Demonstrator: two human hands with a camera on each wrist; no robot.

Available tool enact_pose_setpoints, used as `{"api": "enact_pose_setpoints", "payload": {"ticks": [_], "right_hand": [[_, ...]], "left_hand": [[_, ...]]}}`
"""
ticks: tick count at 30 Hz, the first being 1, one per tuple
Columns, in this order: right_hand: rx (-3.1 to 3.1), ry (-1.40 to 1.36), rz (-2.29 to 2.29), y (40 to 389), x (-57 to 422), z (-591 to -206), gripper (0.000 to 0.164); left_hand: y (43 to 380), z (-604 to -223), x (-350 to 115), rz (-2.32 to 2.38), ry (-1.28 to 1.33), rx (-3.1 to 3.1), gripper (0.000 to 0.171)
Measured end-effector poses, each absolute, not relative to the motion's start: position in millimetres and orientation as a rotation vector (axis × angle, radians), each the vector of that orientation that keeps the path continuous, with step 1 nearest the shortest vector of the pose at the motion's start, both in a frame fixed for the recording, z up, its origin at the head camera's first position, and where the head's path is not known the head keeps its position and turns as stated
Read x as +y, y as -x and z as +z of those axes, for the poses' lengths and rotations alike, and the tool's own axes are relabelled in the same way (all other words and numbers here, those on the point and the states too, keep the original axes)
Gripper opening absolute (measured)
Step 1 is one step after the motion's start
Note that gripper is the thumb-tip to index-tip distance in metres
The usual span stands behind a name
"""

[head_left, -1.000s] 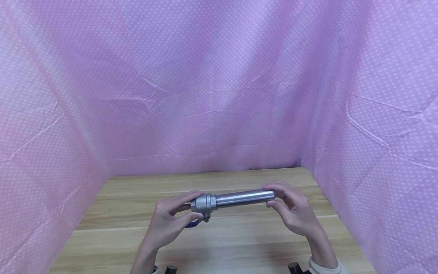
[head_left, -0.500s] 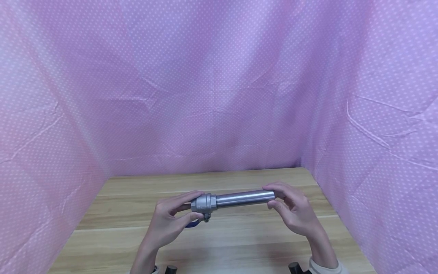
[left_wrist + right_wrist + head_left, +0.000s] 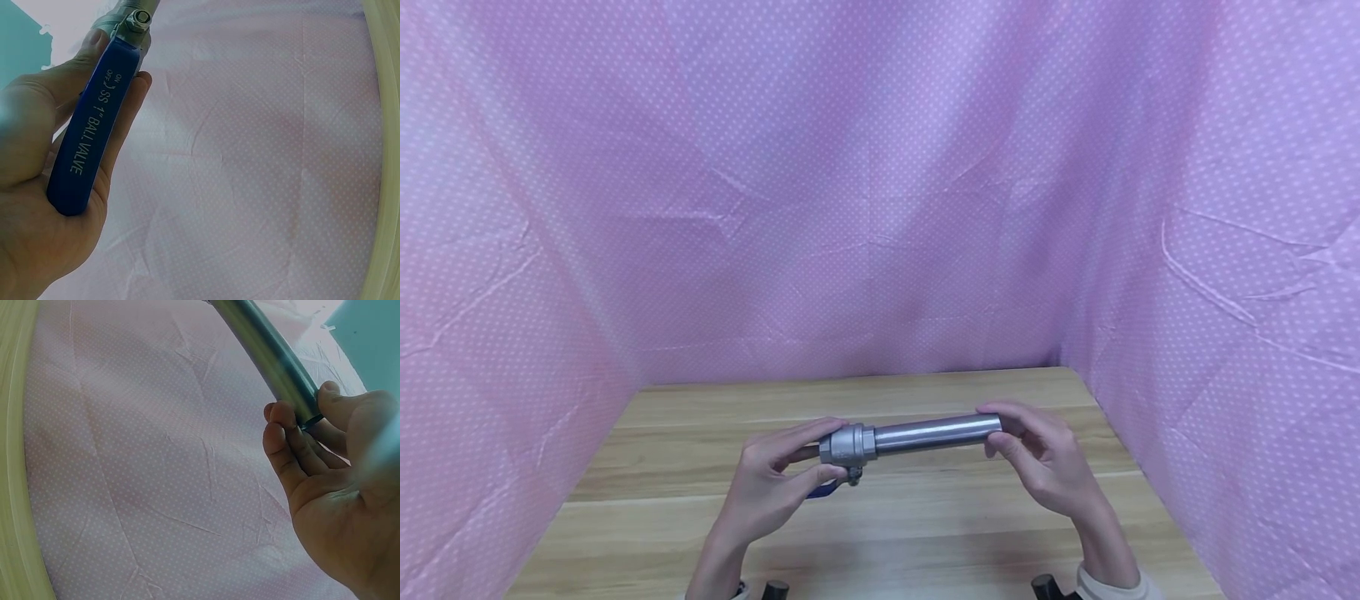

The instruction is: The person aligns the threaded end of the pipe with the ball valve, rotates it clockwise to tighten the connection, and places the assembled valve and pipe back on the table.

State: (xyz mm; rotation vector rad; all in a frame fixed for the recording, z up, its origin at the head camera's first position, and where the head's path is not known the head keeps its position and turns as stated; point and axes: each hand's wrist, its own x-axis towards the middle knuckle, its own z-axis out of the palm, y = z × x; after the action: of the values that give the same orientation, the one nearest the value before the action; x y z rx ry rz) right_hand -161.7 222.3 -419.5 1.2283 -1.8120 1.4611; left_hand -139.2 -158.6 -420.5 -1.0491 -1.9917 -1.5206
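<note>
A steel ball valve (image 3: 848, 446) is joined end to end with a smooth metal pipe (image 3: 936, 434), which slants slightly up to the right. My left hand (image 3: 771, 479) grips the valve body between thumb and fingers. Along that palm lies the valve's blue lever handle (image 3: 94, 125), printed "SS 1" BALL VALVE" with on and off marks. At the pipe's free end, my right hand (image 3: 1041, 457) pinches it with the thumb on one side and fingertips on the other. In the right wrist view the pipe's open end (image 3: 312, 421) shows between thumb and fingers.
Below the hands is a wooden table (image 3: 925, 517) with light plank grain. Pink dotted cloth (image 3: 865, 208) hangs at the back and both sides. Two black stubs, one on the left (image 3: 775, 590) and one on the right (image 3: 1045, 585), show at the lower edge near the wrists.
The right thumb has shifted slightly up over the pipe's end, and the pipe appears to have turned a little. The left hand and the valve stay nearly still.
</note>
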Motion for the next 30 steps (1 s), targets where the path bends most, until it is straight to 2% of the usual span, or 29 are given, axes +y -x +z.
{"api": "enact_pose_setpoints", "payload": {"ticks": [8,16,25,30], "right_hand": [[-1.756,-1.307,1.539,162.7,220.6,-418.6,0.058],[-1.701,-1.366,1.555,164.7,219.7,-419.0,0.043],[-1.695,-1.379,1.511,166.2,221.1,-419.0,0.056],[-1.706,-1.364,1.497,167.4,222.7,-420.2,0.050]], "left_hand": [[139.5,-419.3,-158.7,-1.531,1.045,-1.985,0.058],[139.6,-419.4,-158.6,-1.535,1.043,-1.980,0.058],[139.8,-418.4,-157.4,-1.524,1.048,-1.988,0.058],[140.0,-418.2,-157.3,-1.521,1.050,-1.993,0.058]]}}
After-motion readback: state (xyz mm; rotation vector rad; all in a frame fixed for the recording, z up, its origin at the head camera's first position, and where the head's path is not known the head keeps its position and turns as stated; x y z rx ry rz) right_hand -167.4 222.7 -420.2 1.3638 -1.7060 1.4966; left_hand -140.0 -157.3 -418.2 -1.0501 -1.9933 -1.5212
